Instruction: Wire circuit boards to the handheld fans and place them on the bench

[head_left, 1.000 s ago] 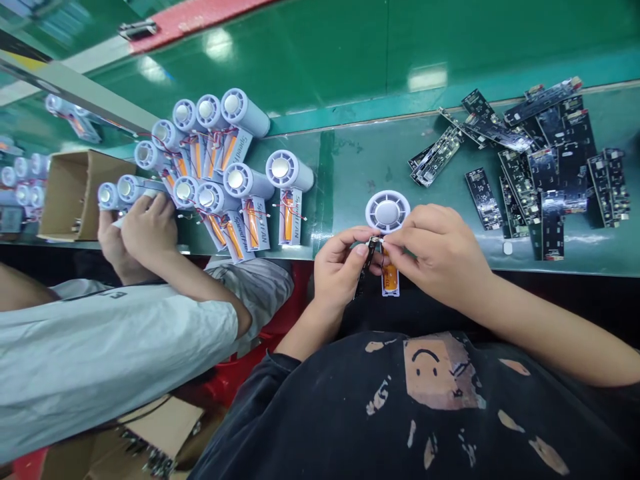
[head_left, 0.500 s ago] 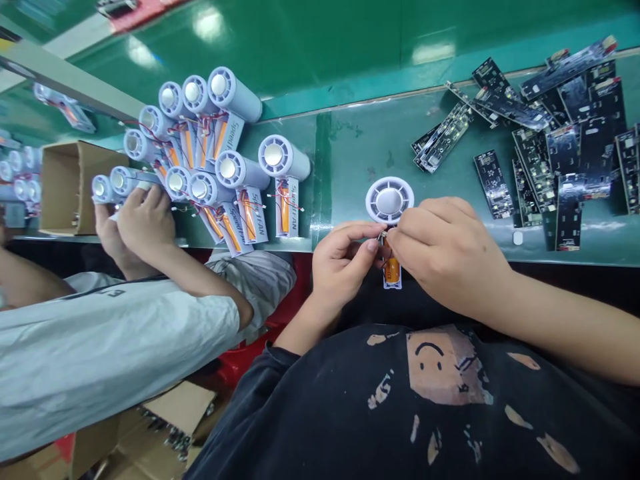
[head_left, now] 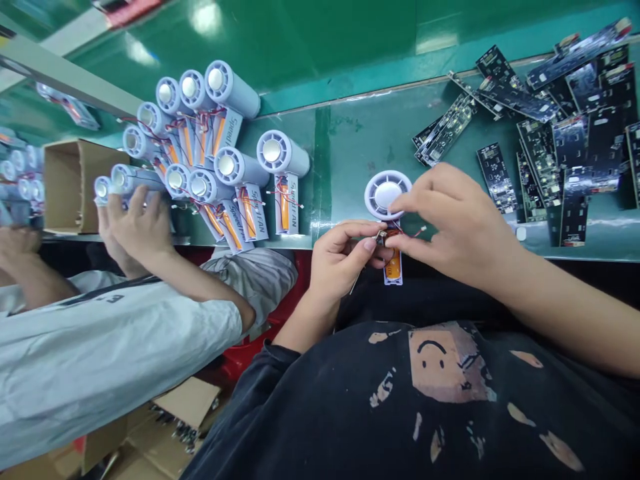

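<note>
In front of me is a pale lilac handheld fan (head_left: 388,193), its round head on the bench edge and its handle towards my body. An orange battery (head_left: 393,268) lies in the open handle. My left hand (head_left: 345,257) pinches a small circuit board (head_left: 381,237) between thumb and forefinger, over the top of the handle. The board is seen nearly edge-on. My right hand (head_left: 450,227) has thumb and forefinger apart, the thumb by the board and the forefinger by the fan head. Between them a thin wire ends in a white connector (head_left: 423,229).
Black circuit boards (head_left: 537,160) lie piled at the right. Several more fans (head_left: 283,157) with exposed orange batteries stand at the left. Beyond them, a co-worker's hands (head_left: 143,223) work by a cardboard box (head_left: 75,187). A small white piece (head_left: 521,234) lies near the bench's front edge.
My right hand has opened and its forefinger has moved up towards the fan head, uncovering the wire with the white connector. My left hand keeps its pinch on the board.
</note>
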A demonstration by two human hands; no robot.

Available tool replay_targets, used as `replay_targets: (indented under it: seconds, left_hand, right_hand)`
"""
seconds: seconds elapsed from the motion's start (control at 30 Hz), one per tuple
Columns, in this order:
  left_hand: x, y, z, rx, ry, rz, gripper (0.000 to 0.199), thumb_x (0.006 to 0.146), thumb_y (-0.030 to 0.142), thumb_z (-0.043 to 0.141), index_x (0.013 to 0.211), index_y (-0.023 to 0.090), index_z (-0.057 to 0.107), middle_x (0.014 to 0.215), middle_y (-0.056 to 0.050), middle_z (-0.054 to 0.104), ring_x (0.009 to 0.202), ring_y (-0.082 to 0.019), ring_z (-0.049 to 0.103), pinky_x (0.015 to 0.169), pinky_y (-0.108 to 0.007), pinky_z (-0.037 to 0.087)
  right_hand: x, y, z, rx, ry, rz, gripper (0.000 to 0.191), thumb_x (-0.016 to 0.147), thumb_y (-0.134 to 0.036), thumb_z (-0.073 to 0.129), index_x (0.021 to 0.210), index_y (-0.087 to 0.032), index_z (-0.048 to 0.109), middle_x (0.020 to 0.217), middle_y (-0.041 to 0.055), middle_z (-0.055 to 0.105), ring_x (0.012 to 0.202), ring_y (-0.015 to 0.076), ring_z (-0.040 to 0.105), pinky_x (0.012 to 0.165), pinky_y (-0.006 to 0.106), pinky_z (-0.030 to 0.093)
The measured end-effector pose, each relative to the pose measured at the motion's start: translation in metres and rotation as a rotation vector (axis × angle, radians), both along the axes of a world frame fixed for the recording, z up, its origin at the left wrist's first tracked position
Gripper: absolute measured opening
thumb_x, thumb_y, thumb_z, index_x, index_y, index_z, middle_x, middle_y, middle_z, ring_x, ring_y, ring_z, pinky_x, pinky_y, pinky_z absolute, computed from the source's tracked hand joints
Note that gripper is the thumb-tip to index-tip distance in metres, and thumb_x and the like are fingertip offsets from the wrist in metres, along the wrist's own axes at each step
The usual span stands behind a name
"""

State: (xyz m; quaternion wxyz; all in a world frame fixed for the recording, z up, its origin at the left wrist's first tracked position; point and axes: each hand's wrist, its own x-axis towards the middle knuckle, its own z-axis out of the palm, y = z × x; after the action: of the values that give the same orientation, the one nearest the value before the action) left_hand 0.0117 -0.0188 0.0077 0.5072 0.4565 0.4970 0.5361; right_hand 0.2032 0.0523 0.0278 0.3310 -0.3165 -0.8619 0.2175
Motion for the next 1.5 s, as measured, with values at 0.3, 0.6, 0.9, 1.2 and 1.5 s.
replay_targets:
  seconds: [0.3, 0.6, 0.9, 1.2, 1.5]
  left_hand:
    - [-0.008, -0.002, -0.005, 0.088, -0.006, -0.078, 0.012, 0.096, 0.031, 0.062, 0.106, 0.023, 0.063, 0.113, -0.003, 0.069, 0.068, -0.009, 0.073, 0.056, -0.018, 0.061]
    - [-0.004, 0.002, 0.009, 0.502, 0.670, -0.085, 0.020, 0.099, 0.022, 0.055, 0.115, 0.029, 0.065, 0.107, -0.003, 0.061, 0.089, -0.014, 0.064, 0.078, -0.030, 0.058]
    - [-0.008, 0.011, 0.014, 0.569, 0.794, -0.154, 0.005, 0.097, 0.020, 0.057, 0.097, 0.023, 0.061, 0.109, -0.004, 0.060, 0.101, -0.016, 0.061, 0.081, -0.028, 0.055]
    - [0.005, 0.004, 0.000, 0.275, 0.298, -0.059, 0.018, 0.095, 0.027, 0.064, 0.112, 0.027, 0.057, 0.115, -0.002, 0.056, 0.067, -0.004, 0.060, 0.058, -0.018, 0.055]
    - [0.007, 0.001, -0.004, 0.137, -0.010, -0.049, 0.013, 0.090, 0.028, 0.072, 0.096, 0.022, 0.063, 0.099, 0.001, 0.060, 0.069, -0.006, 0.066, 0.056, -0.015, 0.059]
  right_hand:
    - [0.012, -0.014, -0.015, -0.538, 0.294, 0.048, 0.007, 0.088, -0.020, 0.065, 0.089, -0.022, 0.072, 0.086, 0.0018, 0.068, 0.075, 0.0144, 0.061, 0.068, 0.029, 0.050]
    - [-0.005, -0.015, -0.010, -0.671, 0.343, 0.133, 0.011, 0.091, -0.025, 0.062, 0.086, -0.019, 0.070, 0.090, 0.0046, 0.071, 0.080, 0.0163, 0.064, 0.070, 0.031, 0.051]
    - [-0.004, -0.012, -0.003, -0.514, 0.216, 0.124, 0.011, 0.089, -0.020, 0.063, 0.079, -0.020, 0.066, 0.086, 0.0017, 0.068, 0.082, 0.0152, 0.062, 0.073, 0.029, 0.049]
    - [-0.011, -0.021, -0.015, -0.044, 0.311, -0.019, 0.011, 0.095, -0.019, 0.060, 0.089, -0.020, 0.069, 0.093, 0.0026, 0.070, 0.086, 0.0149, 0.064, 0.077, 0.030, 0.050]
    - [-0.010, -0.021, -0.011, 0.149, 0.115, -0.087, 0.017, 0.094, -0.017, 0.057, 0.080, -0.021, 0.065, 0.077, 0.0002, 0.068, 0.075, 0.0147, 0.062, 0.067, 0.032, 0.039]
